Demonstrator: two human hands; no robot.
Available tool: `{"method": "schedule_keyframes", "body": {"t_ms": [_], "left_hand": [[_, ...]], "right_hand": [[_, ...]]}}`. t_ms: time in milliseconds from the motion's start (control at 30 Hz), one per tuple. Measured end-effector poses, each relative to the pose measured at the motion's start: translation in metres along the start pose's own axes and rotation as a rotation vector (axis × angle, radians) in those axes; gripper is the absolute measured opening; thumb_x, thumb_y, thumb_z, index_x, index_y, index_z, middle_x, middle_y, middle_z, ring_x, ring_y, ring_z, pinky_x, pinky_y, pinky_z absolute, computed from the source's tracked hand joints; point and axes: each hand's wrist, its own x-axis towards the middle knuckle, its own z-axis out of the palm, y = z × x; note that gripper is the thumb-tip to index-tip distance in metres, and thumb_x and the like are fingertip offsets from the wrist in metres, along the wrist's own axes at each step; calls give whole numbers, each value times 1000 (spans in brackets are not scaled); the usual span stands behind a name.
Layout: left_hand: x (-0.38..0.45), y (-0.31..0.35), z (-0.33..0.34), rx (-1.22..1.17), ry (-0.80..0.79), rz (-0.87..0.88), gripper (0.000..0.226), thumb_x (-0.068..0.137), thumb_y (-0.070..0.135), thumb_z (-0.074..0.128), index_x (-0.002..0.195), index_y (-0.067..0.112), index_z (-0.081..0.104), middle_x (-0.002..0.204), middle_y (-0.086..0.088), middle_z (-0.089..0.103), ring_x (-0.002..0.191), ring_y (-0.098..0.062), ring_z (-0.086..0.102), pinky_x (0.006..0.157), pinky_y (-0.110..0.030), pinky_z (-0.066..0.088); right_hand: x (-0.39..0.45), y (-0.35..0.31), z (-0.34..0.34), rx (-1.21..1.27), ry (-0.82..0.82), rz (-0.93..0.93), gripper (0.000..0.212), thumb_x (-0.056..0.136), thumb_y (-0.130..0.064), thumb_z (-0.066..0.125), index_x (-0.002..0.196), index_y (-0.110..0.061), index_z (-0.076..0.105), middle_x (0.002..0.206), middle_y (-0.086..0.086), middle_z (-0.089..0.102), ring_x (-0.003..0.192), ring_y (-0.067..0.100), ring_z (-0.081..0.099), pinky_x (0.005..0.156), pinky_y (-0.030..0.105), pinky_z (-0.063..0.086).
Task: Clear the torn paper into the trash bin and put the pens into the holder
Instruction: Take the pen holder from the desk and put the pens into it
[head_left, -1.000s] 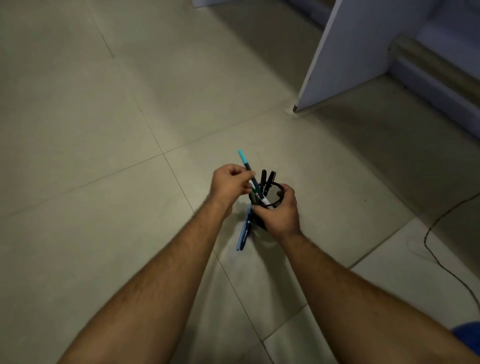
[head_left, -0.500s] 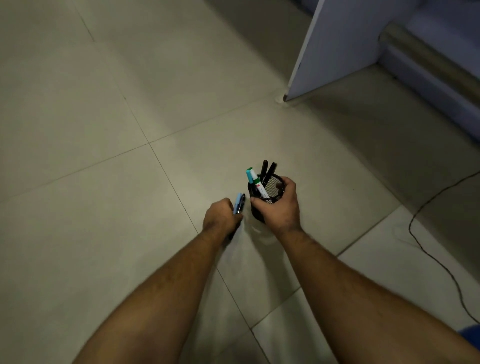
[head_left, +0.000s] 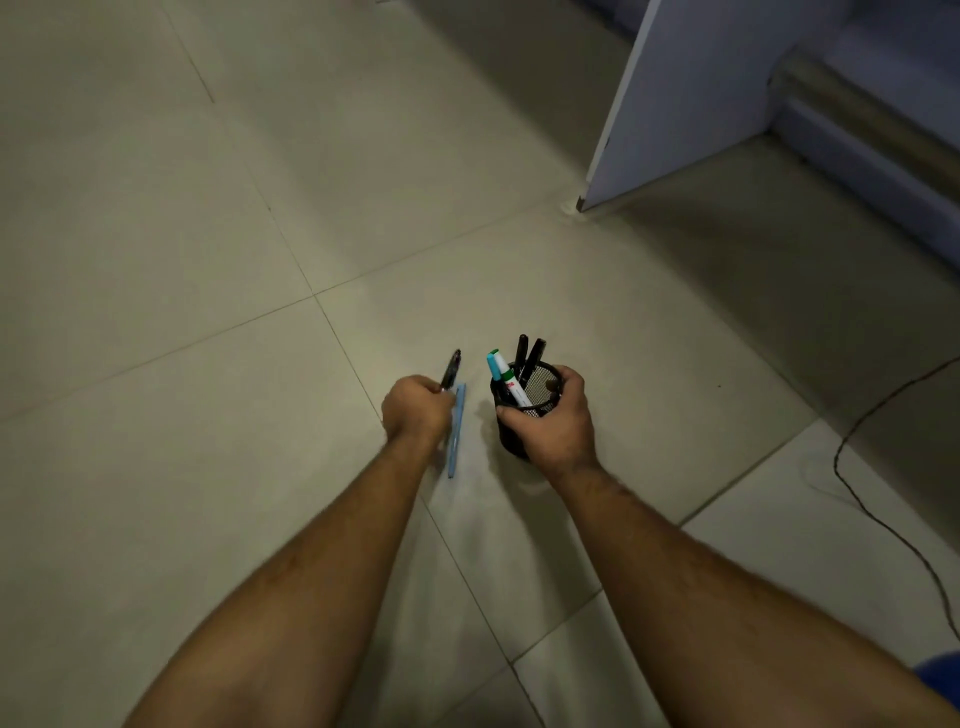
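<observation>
A black mesh pen holder (head_left: 540, 378) stands on the tiled floor, and my right hand (head_left: 553, 418) grips its side. Inside it lean a white marker with a teal cap (head_left: 503, 377) and two black pens (head_left: 530, 353). Just left of the holder my left hand (head_left: 418, 408) grips a black pen (head_left: 451, 369), its tip pointing up and away from me. A light blue pen (head_left: 456, 431) lies along the floor beside that hand, partly under it. No torn paper or trash bin is in sight.
A pale furniture panel (head_left: 691, 98) meets the floor at the upper right, with a metal bar (head_left: 862, 114) behind it. A thin dark cable (head_left: 883, 525) runs across the tiles at the right. Open tiled floor (head_left: 208, 260) spreads to the left.
My left hand let the teal-capped marker go into the holder, dropped to the floor beside it, and now holds a black pen lifted off the tiles. The right hand stayed on the holder.
</observation>
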Motion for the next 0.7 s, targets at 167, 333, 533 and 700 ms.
{"method": "schedule_keyframes", "body": {"t_ms": [167, 333, 533, 700], "left_hand": [[0, 46, -42, -581, -68, 59, 14, 78, 15, 77, 90, 8, 73, 80, 0, 69, 74, -12, 63, 67, -22, 48], [-17, 64, -33, -429, -315, 215, 18, 75, 3, 77, 90, 9, 68, 77, -2, 67, 70, -15, 62, 60, -21, 51], [-26, 54, -13, -343, -302, 276, 19, 70, 10, 80, 88, 12, 73, 78, 0, 68, 73, -14, 63, 72, -27, 53], [-8, 39, -17, -622, -158, 87, 6, 85, 11, 63, 85, 12, 69, 79, 0, 65, 71, -12, 57, 65, -25, 47]], "right_hand": [[2, -7, 7, -75, 31, 5, 77, 60, -35, 85, 125, -28, 45, 120, -3, 59, 104, 15, 61, 89, 26, 50], [1, -10, 14, -106, 60, -10, 74, 60, -29, 83, 125, -25, 47, 118, -1, 59, 102, 18, 62, 86, 27, 50], [4, -12, 13, -14, 69, -16, 72, 63, -30, 82, 124, -29, 44, 118, -3, 63, 101, 14, 65, 88, 31, 54], [5, -9, 10, 2, 76, 24, 80, 62, -33, 85, 128, -29, 41, 124, -3, 59, 107, 14, 61, 90, 22, 47]]}}
